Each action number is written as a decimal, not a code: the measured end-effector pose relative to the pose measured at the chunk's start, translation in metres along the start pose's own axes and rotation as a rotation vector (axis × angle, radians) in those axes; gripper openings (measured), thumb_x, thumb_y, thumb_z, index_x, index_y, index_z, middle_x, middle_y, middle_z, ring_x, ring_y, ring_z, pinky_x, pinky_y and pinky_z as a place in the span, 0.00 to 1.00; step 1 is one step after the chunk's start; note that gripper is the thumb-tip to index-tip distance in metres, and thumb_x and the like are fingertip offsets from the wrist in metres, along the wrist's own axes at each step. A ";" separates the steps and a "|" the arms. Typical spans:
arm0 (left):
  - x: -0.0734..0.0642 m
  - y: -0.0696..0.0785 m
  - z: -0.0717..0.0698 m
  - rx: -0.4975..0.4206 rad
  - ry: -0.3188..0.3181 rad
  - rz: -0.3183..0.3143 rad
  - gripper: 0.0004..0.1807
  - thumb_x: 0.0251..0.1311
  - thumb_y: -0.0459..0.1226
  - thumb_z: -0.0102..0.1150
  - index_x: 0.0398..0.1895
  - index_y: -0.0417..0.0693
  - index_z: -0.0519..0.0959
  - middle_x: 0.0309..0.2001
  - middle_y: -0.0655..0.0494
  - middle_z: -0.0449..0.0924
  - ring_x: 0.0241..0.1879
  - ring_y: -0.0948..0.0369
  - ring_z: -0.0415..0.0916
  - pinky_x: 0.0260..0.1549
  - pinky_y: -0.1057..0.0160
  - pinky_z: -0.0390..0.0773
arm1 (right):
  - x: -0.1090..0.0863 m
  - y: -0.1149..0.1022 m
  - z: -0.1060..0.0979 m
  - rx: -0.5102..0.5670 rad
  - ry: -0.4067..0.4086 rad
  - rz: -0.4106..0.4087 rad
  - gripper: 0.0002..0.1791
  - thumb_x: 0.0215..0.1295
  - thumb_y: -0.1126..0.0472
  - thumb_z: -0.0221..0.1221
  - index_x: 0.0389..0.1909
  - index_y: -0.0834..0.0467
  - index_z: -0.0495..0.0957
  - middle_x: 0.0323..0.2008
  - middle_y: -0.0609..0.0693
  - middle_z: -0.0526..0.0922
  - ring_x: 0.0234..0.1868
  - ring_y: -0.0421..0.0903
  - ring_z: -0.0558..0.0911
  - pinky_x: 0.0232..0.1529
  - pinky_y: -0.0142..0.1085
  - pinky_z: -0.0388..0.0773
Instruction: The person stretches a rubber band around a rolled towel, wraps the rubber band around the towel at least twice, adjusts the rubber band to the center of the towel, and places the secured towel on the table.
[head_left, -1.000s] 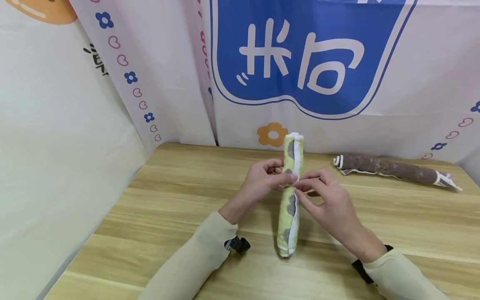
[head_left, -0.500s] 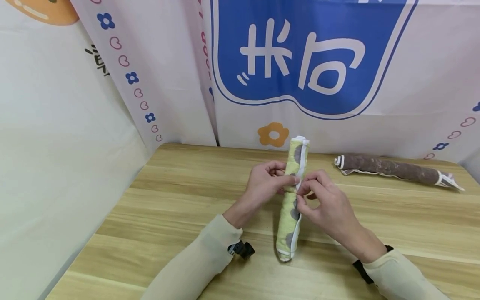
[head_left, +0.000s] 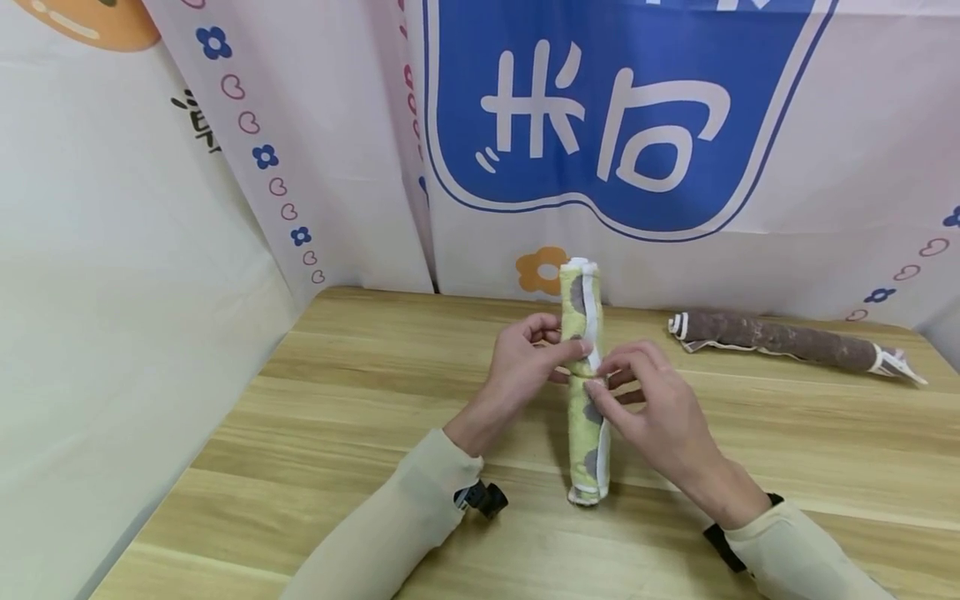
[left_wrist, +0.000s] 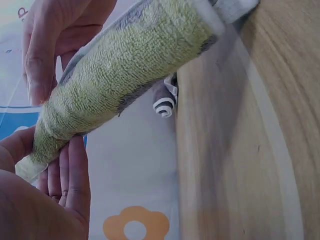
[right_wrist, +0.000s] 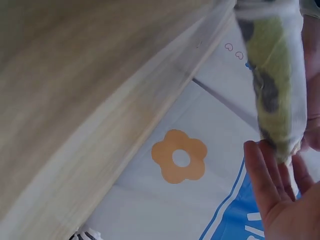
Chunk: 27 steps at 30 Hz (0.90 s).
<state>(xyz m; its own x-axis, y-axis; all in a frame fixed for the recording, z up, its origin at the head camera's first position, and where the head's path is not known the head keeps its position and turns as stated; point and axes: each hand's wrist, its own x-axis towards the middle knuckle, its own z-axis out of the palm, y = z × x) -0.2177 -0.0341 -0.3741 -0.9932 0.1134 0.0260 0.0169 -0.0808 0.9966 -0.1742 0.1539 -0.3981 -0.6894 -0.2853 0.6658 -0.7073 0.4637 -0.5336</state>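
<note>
A rolled towel point(head_left: 587, 437), yellow-green with grey spots and a white edging, is held up lengthwise above the wooden table. About halfway along, it narrows to a creased waist; what draws it in there is too small to make out. My left hand point(head_left: 522, 360) grips the roll from the left just above this waist, thumb on the near face and fingers behind. From the other side, my right hand point(head_left: 660, 404) pinches the roll at the waist between thumb and fingertips. Terry loops of the towel point(left_wrist: 125, 60) show in the left wrist view.
A second towel roll point(head_left: 780, 336), brown with white edging, lies at the back right of the wooden table point(head_left: 337, 400). Behind the table hangs a printed white cloth point(head_left: 360, 208) with a blue emblem. Its left side is also draped.
The roll leaned to the right half a second ago; its upper end has swung left and its lower end right. Both hands keep hold near the waist, with the right thumb shifted slightly.
</note>
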 end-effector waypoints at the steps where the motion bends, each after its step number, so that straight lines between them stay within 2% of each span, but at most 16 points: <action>1: 0.000 0.000 0.001 -0.016 0.004 0.008 0.17 0.60 0.32 0.76 0.50 0.40 0.82 0.39 0.51 0.81 0.34 0.59 0.82 0.33 0.56 0.88 | 0.000 -0.001 0.000 0.003 -0.009 0.041 0.18 0.62 0.73 0.73 0.49 0.65 0.77 0.48 0.54 0.79 0.38 0.46 0.87 0.35 0.32 0.86; 6: 0.000 -0.001 0.002 -0.106 0.048 0.065 0.18 0.62 0.32 0.74 0.52 0.39 0.80 0.42 0.49 0.79 0.37 0.57 0.83 0.35 0.54 0.89 | 0.001 -0.004 0.000 -0.046 -0.089 0.218 0.30 0.65 0.63 0.75 0.62 0.65 0.72 0.51 0.58 0.79 0.38 0.48 0.85 0.34 0.35 0.86; 11: 0.002 -0.001 0.002 -0.174 0.111 0.109 0.18 0.62 0.31 0.73 0.52 0.38 0.78 0.42 0.48 0.79 0.38 0.56 0.83 0.36 0.54 0.89 | 0.002 -0.002 -0.001 -0.098 -0.154 0.305 0.33 0.65 0.61 0.75 0.66 0.65 0.71 0.50 0.58 0.80 0.40 0.50 0.85 0.35 0.39 0.85; 14: 0.004 -0.001 0.001 -0.192 0.111 0.131 0.19 0.62 0.30 0.73 0.54 0.37 0.77 0.44 0.46 0.79 0.39 0.56 0.83 0.38 0.54 0.89 | 0.003 -0.001 -0.004 -0.119 -0.151 0.304 0.31 0.65 0.62 0.75 0.63 0.65 0.74 0.51 0.58 0.81 0.42 0.52 0.85 0.38 0.43 0.85; 18: 0.006 -0.001 -0.004 -0.151 0.075 0.165 0.21 0.62 0.31 0.74 0.55 0.37 0.79 0.46 0.45 0.82 0.41 0.55 0.84 0.40 0.54 0.88 | 0.005 0.001 -0.010 -0.154 -0.130 0.276 0.26 0.64 0.64 0.75 0.59 0.65 0.76 0.49 0.59 0.83 0.42 0.55 0.86 0.39 0.48 0.86; 24: 0.011 -0.001 -0.015 -0.079 0.042 0.226 0.21 0.61 0.32 0.76 0.56 0.38 0.82 0.49 0.46 0.87 0.43 0.55 0.86 0.41 0.59 0.87 | 0.008 0.005 -0.020 -0.165 -0.134 0.296 0.23 0.64 0.66 0.74 0.57 0.64 0.77 0.50 0.60 0.83 0.42 0.56 0.87 0.36 0.47 0.86; 27: 0.014 -0.001 -0.020 -0.071 0.025 0.236 0.22 0.61 0.31 0.76 0.58 0.38 0.83 0.50 0.46 0.88 0.46 0.54 0.87 0.44 0.58 0.87 | 0.010 0.006 -0.024 -0.154 -0.140 0.320 0.21 0.65 0.66 0.73 0.56 0.64 0.78 0.50 0.60 0.83 0.41 0.55 0.87 0.35 0.46 0.85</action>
<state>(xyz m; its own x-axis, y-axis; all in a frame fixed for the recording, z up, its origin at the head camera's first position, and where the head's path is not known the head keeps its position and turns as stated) -0.2343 -0.0523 -0.3765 -0.9651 0.0587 0.2550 0.2419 -0.1721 0.9549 -0.1813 0.1742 -0.3819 -0.8937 -0.2125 0.3952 -0.4286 0.6651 -0.6116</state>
